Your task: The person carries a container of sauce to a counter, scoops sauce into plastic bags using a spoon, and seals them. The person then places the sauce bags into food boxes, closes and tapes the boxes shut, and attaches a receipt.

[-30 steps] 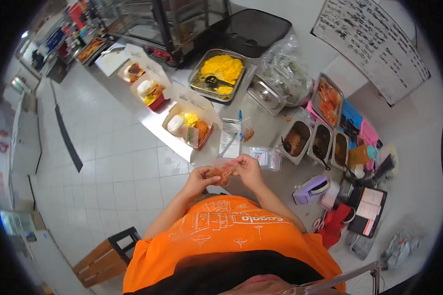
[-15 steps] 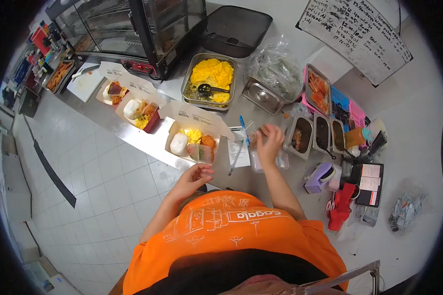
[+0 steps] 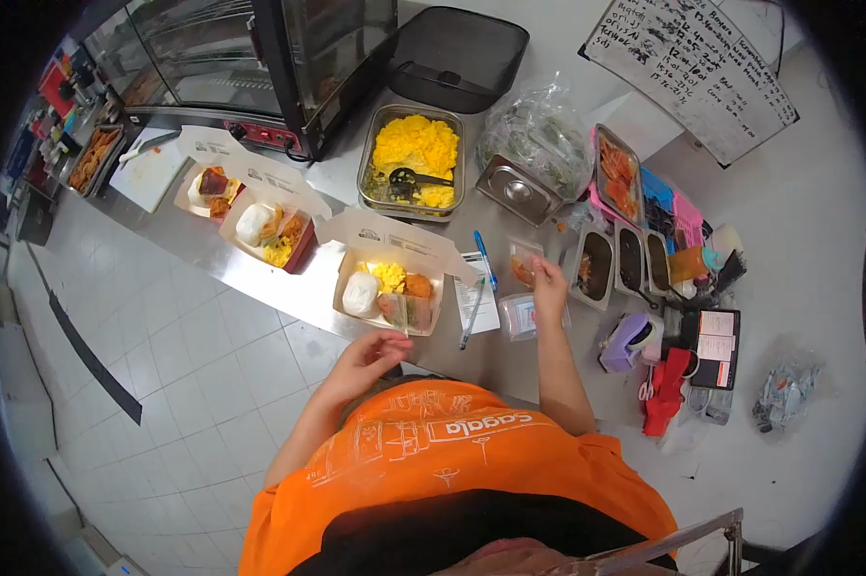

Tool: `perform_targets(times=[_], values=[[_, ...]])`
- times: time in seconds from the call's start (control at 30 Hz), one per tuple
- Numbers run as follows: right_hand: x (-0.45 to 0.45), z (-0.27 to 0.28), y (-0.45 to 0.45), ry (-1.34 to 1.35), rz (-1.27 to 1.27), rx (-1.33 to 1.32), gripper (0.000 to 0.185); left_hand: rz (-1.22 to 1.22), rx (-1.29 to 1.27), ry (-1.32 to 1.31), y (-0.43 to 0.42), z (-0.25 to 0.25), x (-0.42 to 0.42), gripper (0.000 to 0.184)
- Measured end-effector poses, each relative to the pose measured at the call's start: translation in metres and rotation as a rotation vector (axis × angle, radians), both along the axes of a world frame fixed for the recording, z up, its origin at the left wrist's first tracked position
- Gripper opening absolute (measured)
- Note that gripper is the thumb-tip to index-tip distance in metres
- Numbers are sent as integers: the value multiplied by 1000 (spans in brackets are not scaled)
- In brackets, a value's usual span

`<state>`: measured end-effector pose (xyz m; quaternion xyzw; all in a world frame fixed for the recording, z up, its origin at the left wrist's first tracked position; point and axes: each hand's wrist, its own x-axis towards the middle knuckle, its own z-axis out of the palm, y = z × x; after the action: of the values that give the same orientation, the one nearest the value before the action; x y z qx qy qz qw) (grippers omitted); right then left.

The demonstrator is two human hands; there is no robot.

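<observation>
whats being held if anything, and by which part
The right hand appears to pinch a small clear bag by its right edge; the left hand looks empty.

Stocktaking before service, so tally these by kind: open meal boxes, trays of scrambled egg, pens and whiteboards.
Open meal boxes: 3
Trays of scrambled egg: 1
Pens: 2
Whiteboards: 1
Total: 7

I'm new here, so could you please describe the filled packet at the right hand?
On the steel counter, find the blue pen. Right of it, at the right hand, is the small clear packet, filled with something reddish, unlike the flat clear bags below.
</observation>
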<state>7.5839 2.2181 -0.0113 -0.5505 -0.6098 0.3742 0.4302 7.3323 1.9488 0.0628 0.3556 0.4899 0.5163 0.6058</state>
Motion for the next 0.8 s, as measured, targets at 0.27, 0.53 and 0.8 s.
perform_targets(times=[0.27, 0.53, 0.8], values=[[22, 50, -34, 517, 217, -237, 17, -79, 16, 20, 130, -19, 97, 34], [26, 110, -74, 616, 253, -443, 15, 19, 53, -376, 159, -23, 124, 21], [35, 70, -36, 429, 264, -170, 14, 53, -50, -102, 129, -15, 122, 44]])
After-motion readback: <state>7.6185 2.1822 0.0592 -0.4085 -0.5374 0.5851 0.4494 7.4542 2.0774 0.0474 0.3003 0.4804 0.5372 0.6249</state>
